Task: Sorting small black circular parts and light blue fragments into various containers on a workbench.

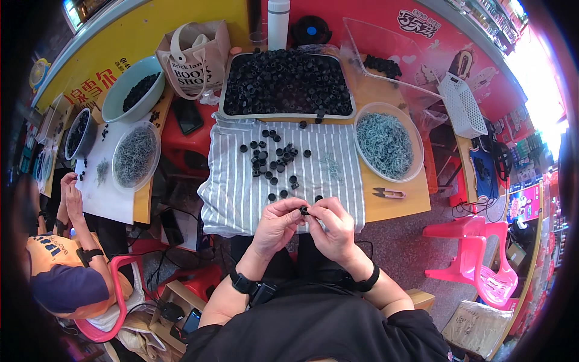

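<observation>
Head | tray: black caps | round tub: grey-green pieces | snips near tub | loose caps between tray, hands | left hand, right hand: pinching 1 black part

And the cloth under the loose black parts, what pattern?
The cloth has grey-and-white stripes; best in head view.

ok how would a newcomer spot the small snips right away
Start at the striped cloth, then go right to the round tub of blue-green pieces. Just below that tub in view, on the wooden tabletop, lie the snips. Unlike the round black caps on the cloth, they are slim, with dark blades pointing left and a pinkish handle.
</observation>
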Demonstrator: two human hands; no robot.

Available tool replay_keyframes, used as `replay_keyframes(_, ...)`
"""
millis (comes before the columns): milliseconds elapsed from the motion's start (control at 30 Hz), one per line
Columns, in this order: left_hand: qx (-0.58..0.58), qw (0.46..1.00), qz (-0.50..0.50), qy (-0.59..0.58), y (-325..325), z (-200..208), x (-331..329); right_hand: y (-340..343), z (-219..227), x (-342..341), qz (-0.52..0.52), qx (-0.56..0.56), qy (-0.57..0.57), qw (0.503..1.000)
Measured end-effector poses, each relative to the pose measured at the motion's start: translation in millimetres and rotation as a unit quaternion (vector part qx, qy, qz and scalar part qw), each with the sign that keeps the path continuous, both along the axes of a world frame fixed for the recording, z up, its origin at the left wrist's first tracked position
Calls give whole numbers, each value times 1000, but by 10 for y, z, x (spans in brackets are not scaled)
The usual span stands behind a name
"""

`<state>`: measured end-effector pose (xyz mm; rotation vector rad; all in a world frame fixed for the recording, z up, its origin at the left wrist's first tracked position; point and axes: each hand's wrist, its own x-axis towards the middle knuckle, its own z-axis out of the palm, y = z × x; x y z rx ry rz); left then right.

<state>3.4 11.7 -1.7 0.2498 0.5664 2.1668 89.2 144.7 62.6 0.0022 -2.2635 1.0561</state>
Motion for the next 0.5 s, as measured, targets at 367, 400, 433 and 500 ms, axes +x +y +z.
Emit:
replay_keyframes(367, 7, 1000, 10, -9, 12, -14, 7, -36, -22, -14, -18, -49, -1, 999)
replay_keyframes(400, 5, 1000, 13, -11, 13, -9, 8, -23, -26, -21, -12, -33, 10, 999)
replay_keyframes(433, 4, 1000, 16, -13, 14, -5, 9, -16, -26, -25, -5, -17, 22, 1000)
replay_keyframes(500, 3, 1000, 20, -15, 16, 0, 15, -27, -14, -27, -7, -18, 23, 1000)
